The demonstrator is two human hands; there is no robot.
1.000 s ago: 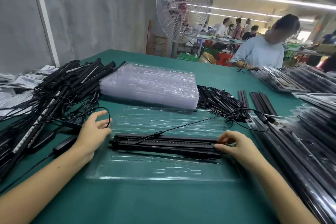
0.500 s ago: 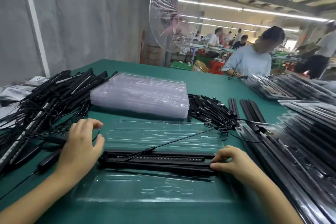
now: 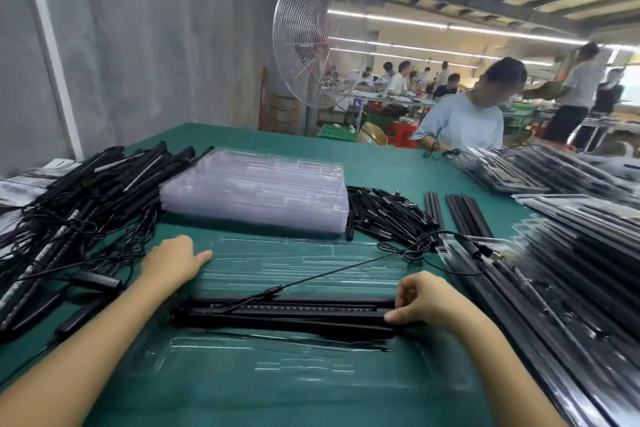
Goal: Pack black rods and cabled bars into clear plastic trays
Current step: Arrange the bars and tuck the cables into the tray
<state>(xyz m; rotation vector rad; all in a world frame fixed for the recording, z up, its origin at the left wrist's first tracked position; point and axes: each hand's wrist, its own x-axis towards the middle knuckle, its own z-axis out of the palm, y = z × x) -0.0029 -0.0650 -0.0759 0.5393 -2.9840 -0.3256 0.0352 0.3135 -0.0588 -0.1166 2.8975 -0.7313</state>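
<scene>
A clear plastic tray (image 3: pixel 298 267) lies open on the green table in front of me. Black bars (image 3: pixel 277 315) lie across its middle, and a thin black cable (image 3: pixel 332 274) runs from them toward the right. My right hand (image 3: pixel 426 298) pinches the right end of the bars with curled fingers. My left hand (image 3: pixel 173 260) rests at the tray's far left corner, thumb pointing right, near a tangled pile of cabled bars (image 3: pixel 79 204). Its fingers are hidden behind the hand.
A stack of empty clear trays (image 3: pixel 256 191) sits behind the open one. Small black connectors (image 3: pixel 384 215) and loose rods (image 3: pixel 464 211) lie to the right. Filled trays (image 3: pixel 571 267) are piled along the right edge. A person in a blue shirt (image 3: pixel 464 121) works opposite; a fan (image 3: pixel 318 38) stands behind.
My left hand has moved away from the bars' left end, up to the tray's far left corner. My right hand keeps hold of the bars' right end. The camera has tilted upward.
</scene>
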